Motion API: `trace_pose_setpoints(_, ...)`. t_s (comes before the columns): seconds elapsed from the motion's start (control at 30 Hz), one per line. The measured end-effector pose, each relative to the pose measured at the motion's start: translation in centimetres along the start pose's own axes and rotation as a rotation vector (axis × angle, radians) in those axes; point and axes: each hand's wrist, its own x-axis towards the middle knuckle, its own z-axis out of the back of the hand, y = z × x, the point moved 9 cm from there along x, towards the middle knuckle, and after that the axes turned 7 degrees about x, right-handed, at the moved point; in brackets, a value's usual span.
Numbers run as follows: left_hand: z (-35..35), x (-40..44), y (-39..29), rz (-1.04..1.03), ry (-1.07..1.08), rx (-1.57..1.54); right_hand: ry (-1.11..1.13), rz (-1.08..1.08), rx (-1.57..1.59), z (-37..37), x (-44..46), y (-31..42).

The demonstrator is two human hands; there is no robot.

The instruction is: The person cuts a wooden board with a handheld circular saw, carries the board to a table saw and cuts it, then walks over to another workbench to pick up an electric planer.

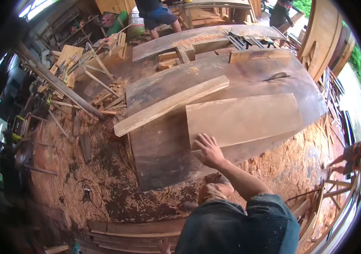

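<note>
The wide board (244, 118) lies on the tabletop (159, 158), right of the long beam (172, 106), whose near end juts past the tabletop's left edge. Behind the wide board stands the saw blade (278, 76); shavings (290, 171) cover the floor rightward.

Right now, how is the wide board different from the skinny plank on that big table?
The wide board is much broader than the skinny plank. The right hand rests on a corner of the wide board, while no hand touches the skinny plank. The skinny plank pokes past the table's left edge; the wide board doesn't. Both are pale wood, lying on the table.
</note>
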Motion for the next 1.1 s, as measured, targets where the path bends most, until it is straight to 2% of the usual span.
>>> trace_pose_setpoints(0.07,2.7,2.2,-1.3,0.039,-0.038,0.125,0.001,-0.119,-0.054,-0.9,-3.8,-0.5)
trace_pose_setpoints(0.13,4.3,6.6,-5.8,-0.335,-0.092,0.230,-0.017,-0.228,-0.080,-1.5,-5.9,-0.4)
trace_pose_setpoints(0.2,5.1,7.6,-12.7,-0.622,-0.017,0.016,-0.075,-0.252,-0.055,-1.7,-6.2,0.0)
trace_pose_setpoints(0.23,5.3,7.5,-16.3,-0.716,-0.044,0.050,-0.105,-0.263,-0.040,-2.0,-6.2,0.0)
trace_pose_setpoints(0.27,5.7,5.3,-21.0,-0.808,-0.072,0.085,-0.128,-0.274,-0.033,-2.6,-6.1,-0.3)
trace_pose_setpoints(0.33,5.5,-0.5,-30.3,-1.155,-0.148,0.011,-0.182,-0.274,-0.053,-3.4,-6.0,0.1)
trace_pose_setpoints(0.37,4.4,-3.4,-34.5,-1.103,-0.018,0.038,-0.210,-0.277,-0.066,-3.6,-6.0,0.1)
trace_pose_setpoints(0.43,3.1,-11.0,-42.3,-1.346,-0.024,0.123,-0.268,-0.240,-0.082,-4.2,-5.9,0.1)
trace_pose_setpoints(0.5,-0.4,-13.0,-47.4,-1.514,0.121,0.108,-0.293,-0.271,-0.084,-3.9,-6.1,-0.2)
trace_pose_setpoints(0.57,-2.2,-18.2,-51.8,-1.619,0.191,0.247,-0.305,-0.336,-0.051,-3.1,-6.0,0.1)
trace_pose_setpoints(0.67,-6.3,-20.5,-56.3,-1.771,0.414,0.301,-0.386,-0.413,-0.030,-2.9,-6.3,0.1)
trace_pose_setpoints(0.77,-9.3,-23.1,-61.3,-1.911,0.430,0.327,-0.586,-0.495,-0.068,-2.2,-8.4,1.0)
trace_pose_setpoints(0.83,-12.1,-24.4,-64.7,-1.967,0.425,0.337,-0.680,-0.628,-0.066,-2.1,-10.7,1.7)
trace_pose_setpoints(0.97,-18.4,-26.4,-71.0,-2.154,0.264,0.473,-0.838,-0.867,0.033,-3.6,-14.9,2.7)
trace_pose_setpoints(1.07,-22.7,-24.9,-74.1,-2.011,0.251,0.673,-0.920,-1.053,0.145,-5.9,-16.7,3.1)
trace_pose_setpoints(1.1,-23.4,-25.2,-74.8,-2.024,0.280,0.691,-0.946,-1.117,0.197,-6.8,-17.1,3.0)
